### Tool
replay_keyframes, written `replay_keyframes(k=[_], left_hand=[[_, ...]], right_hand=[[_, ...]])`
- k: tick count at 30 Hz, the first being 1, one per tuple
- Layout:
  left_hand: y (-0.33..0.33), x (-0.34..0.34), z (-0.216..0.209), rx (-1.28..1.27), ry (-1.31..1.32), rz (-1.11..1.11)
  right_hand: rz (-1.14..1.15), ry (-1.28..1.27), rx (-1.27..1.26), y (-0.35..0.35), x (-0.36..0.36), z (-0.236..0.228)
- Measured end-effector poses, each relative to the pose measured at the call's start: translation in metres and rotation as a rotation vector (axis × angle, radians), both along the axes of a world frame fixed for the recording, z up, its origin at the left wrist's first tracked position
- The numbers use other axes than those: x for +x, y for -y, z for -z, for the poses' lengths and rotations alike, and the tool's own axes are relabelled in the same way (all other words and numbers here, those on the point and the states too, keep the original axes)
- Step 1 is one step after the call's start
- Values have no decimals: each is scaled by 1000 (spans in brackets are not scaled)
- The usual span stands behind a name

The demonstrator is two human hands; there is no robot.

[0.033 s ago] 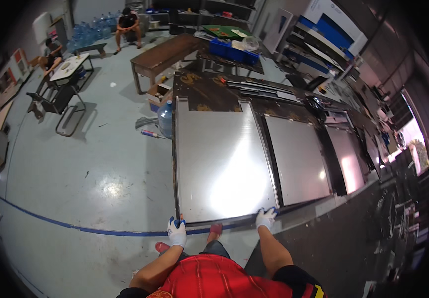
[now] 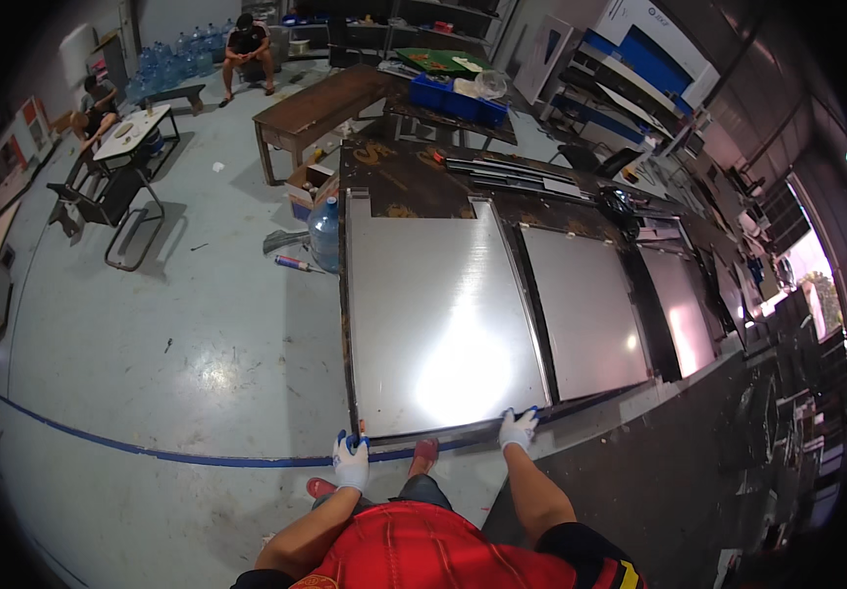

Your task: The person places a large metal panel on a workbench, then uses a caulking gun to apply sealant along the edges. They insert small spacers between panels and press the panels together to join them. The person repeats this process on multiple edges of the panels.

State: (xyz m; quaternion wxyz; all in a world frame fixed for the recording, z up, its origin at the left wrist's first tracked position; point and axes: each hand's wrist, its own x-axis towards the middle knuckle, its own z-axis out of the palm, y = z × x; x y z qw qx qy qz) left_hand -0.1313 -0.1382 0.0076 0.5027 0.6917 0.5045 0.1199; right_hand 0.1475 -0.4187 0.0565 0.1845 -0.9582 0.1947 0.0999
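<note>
A large shiny metal sheet panel (image 2: 414,324) with a dark rim lies flat on a dark worktable (image 2: 414,175) in front of me. My left hand (image 2: 351,461), in a white glove with blue fingertips, grips its near left corner. Farther right along the near edge, my right hand (image 2: 518,430), gloved alike, has its fingers over the rim. The undersides of both grips are hidden. To the right lie a second metal panel (image 2: 585,314) and a narrower third panel (image 2: 684,319), side by side.
Dark metal strips (image 2: 512,175) lie at the table's far side. A water bottle (image 2: 325,236), a sealant tube (image 2: 296,263) and a cardboard box (image 2: 308,191) stand or lie left of the table. Beyond are a wooden bench (image 2: 320,110), a blue crate (image 2: 453,98) and a seated person (image 2: 247,57).
My right hand has shifted slightly left along the panel's near edge. My left hand stays at the corner. The whole view has moved a little.
</note>
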Motion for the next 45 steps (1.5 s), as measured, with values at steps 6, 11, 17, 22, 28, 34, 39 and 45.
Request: replay_keyframes(k=[6,11,17,22,28,34,39,45], left_hand=[[-55,-159,42,-337,-55,270],[-120,-337,76,-786,39,-414],[-133,-480,63,-881,-210,-915],[-150,-449,80,-1007,-265,-819],[-326,-335,92,-961,-117,-691],[-515,-254,99,-949,2,-699],[-666,-222,116,-1024,181,-815],[-880,-128,140,-845,362,-648]], right_hand=[[-15,0,249,-117,-97,31],[6,-22,225,-181,-148,47],[148,-62,41,-206,-145,61],[173,-24,-153,-213,-147,72],[235,-208,-315,-265,-134,12],[-90,9,-447,-512,-22,14],[-638,343,137,-769,51,14],[-688,28,488,-982,64,22]])
